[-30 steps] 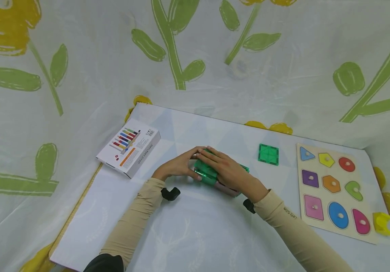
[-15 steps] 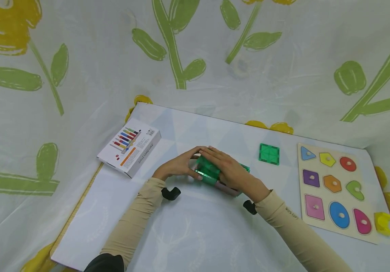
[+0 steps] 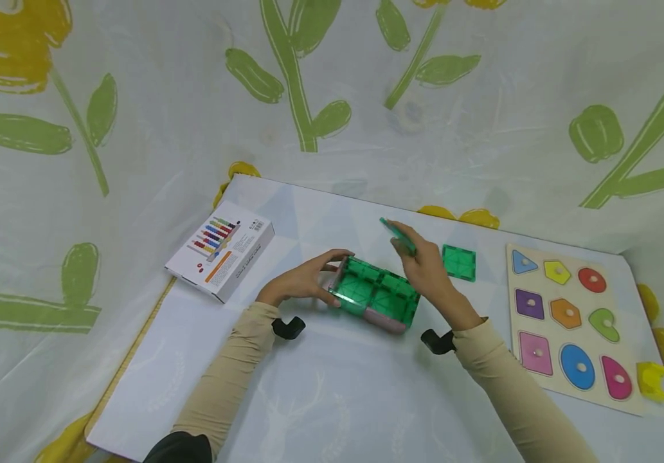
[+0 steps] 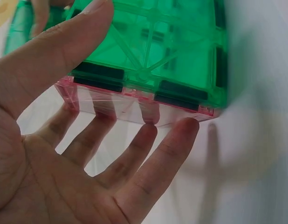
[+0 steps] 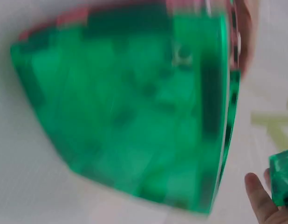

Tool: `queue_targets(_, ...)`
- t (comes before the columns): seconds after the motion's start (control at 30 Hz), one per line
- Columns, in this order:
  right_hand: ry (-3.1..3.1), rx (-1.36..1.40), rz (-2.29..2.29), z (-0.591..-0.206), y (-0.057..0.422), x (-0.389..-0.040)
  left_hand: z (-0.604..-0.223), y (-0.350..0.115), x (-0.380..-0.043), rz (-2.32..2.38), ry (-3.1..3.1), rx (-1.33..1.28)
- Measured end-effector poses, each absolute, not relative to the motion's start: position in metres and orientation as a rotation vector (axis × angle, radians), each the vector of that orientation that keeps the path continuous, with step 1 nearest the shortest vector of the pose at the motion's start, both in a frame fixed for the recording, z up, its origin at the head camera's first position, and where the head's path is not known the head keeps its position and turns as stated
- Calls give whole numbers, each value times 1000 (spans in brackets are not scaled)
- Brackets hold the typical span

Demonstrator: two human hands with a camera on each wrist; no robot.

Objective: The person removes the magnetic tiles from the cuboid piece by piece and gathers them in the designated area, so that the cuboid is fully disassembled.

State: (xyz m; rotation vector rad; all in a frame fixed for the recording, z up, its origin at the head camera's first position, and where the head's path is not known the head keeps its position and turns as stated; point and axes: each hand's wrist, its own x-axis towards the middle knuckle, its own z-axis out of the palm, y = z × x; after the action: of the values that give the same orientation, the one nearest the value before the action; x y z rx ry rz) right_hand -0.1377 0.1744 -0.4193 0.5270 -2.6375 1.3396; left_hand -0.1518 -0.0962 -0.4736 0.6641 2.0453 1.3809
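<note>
A box-shaped build of green and pink see-through magnetic tiles (image 3: 376, 290) lies in the middle of the table. My left hand (image 3: 304, 281) holds its left end; in the left wrist view the thumb (image 4: 65, 49) lies by the green face and the fingers (image 4: 148, 172) reach along the pink-edged side. Just above the build's right back corner, my right hand (image 3: 431, 269) pinches one green magnetic tile (image 3: 399, 236), seen nearly edge-on. The right wrist view shows the build's green end (image 5: 120, 112) large and blurred, with the held tile (image 5: 282, 177) at lower right.
Behind the right hand a loose green magnetic tile (image 3: 460, 263) lies flat. A white box with an abacus picture (image 3: 220, 252) sits at left. At right are a wooden shape puzzle board (image 3: 586, 296) and a yellow piece (image 3: 652, 381). Flowered cloth (image 3: 181, 116) hangs behind the table.
My right hand has moved off the top of the build, back and to the right, lifting a green magnetic tile. My left hand stays at the left end.
</note>
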Motion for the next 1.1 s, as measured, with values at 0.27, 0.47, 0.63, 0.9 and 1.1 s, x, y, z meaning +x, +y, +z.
queue_targets(0.27,-2598,-234,1795,-444,213,-155,-475,-102,-148,1372,2053,642)
queue_targets(0.47,-2504,-622,2170,-462,224,-162,-476,-105,-146,1396,2052,652)
queue_targets(0.63,-2435,-847,2357,-476,227,-167,-476,-108,-141,1393,2041,642)
queue_targets(0.9,-2530,-897,2108,-482,229,-168,-475,-106,-145,1408,2034,637)
queue_targets(1.1,-2618,-821,1823,-485,229,-166,-475,-105,-148,1400,2049,656)
